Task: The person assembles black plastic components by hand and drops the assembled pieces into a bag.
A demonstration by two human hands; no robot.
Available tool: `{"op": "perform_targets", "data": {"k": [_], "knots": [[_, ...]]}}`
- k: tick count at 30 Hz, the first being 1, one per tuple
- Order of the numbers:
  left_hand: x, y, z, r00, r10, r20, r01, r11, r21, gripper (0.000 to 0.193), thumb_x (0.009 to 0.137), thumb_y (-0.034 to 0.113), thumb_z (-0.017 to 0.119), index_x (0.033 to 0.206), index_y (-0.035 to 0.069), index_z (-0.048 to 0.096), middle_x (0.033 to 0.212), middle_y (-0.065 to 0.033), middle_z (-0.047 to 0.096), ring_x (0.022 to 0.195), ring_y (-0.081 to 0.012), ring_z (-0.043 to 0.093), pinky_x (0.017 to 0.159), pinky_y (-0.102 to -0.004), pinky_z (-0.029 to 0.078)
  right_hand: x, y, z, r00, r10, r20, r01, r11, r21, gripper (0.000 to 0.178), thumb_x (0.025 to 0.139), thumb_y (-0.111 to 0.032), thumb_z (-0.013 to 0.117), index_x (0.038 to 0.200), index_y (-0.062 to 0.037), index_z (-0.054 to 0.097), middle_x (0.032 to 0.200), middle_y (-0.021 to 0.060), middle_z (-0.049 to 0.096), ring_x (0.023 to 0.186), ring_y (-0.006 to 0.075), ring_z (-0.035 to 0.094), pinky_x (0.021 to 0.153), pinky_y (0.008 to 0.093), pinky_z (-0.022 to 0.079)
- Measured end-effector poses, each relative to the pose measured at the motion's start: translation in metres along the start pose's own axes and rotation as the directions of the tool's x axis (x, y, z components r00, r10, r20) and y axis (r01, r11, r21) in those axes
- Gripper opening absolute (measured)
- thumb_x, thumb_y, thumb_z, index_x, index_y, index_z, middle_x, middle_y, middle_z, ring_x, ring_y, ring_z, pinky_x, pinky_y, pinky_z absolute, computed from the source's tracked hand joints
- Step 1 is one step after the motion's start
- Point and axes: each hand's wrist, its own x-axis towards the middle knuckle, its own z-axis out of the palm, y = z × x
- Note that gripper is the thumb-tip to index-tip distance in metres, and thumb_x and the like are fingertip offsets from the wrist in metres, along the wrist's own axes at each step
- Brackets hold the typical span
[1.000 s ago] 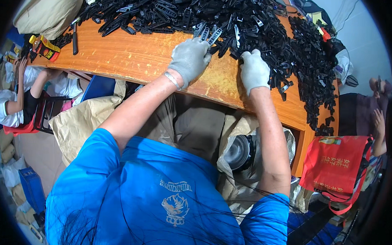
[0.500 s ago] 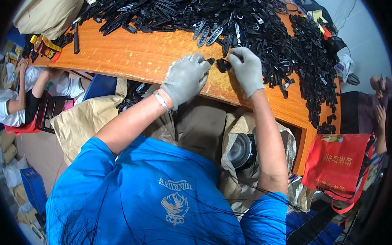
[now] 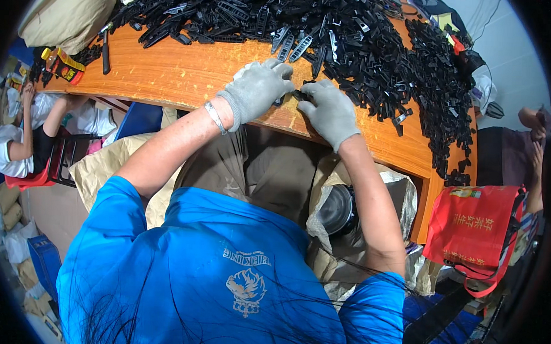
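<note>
At twelve o'clock, the gloved left hand (image 3: 258,89) and right hand (image 3: 330,110) pinch one small black plastic part (image 3: 300,94) between them at the counter (image 3: 169,77) edge. It looks light and stiff; best gripped by its ends.

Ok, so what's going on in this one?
A person in grey gloves works at an orange wooden table. The left hand and right hand meet near the table's front edge, pinching a small black plastic part between them. A big pile of similar black parts covers the back and right side of the table. A red bag hangs to the right.
</note>
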Motion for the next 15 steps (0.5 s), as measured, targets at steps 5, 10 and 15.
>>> {"op": "perform_targets", "data": {"k": [5, 10, 15], "knots": [[-0.002, 0.0, -0.009, 0.985, -0.101, 0.14, 0.105, 0.994, -0.018, 0.021, 0.091, 0.016, 0.073, 0.111, 0.016, 0.076, 0.12, -0.0092, 0.069, 0.112, -0.0347, 0.066, 0.094, -0.0485, 0.056, 0.004, 0.0, 0.006, 0.999, 0.04, 0.017, -0.04, 0.999, -0.023, 0.023, 0.091, -0.023, 0.079, 0.109, -0.0094, 0.077, 0.113, 0.0172, 0.072, 0.105, 0.038, 0.073, 0.092, 0.0493, 0.059], [-0.017, 0.002, -0.004, 0.976, -0.18, 0.121, 0.198, 0.968, -0.156, 0.021, 0.091, 0.022, 0.076, 0.11, 0.014, 0.076, 0.11, -0.0106, 0.071, 0.109, -0.0349, 0.067, 0.093, -0.0485, 0.056, 0.005, 0.01, 0.012, 0.999, 0.054, 0.002, -0.054, 0.992, 0.111, 0.024, 0.088, -0.015, 0.076, 0.111, -0.0055, 0.077, 0.112, 0.0182, 0.074, 0.104, 0.0364, 0.074, 0.093, 0.047, 0.059], [-0.036, -0.001, 0.006, 0.963, -0.265, -0.046, 0.238, 0.919, -0.314, 0.021, 0.091, 0.024, 0.078, 0.109, 0.013, 0.075, 0.107, -0.0109, 0.071, 0.109, -0.0356, 0.067, 0.093, -0.0487, 0.056, -0.008, 0.01, 0.014, 0.99, 0.106, -0.094, -0.048, 0.875, 0.482, 0.033, 0.086, -0.01, 0.071, 0.119, -0.0056, 0.078, 0.116, 0.0193, 0.076, 0.102, 0.0326, 0.075, 0.095, 0.042, 0.059]]}}
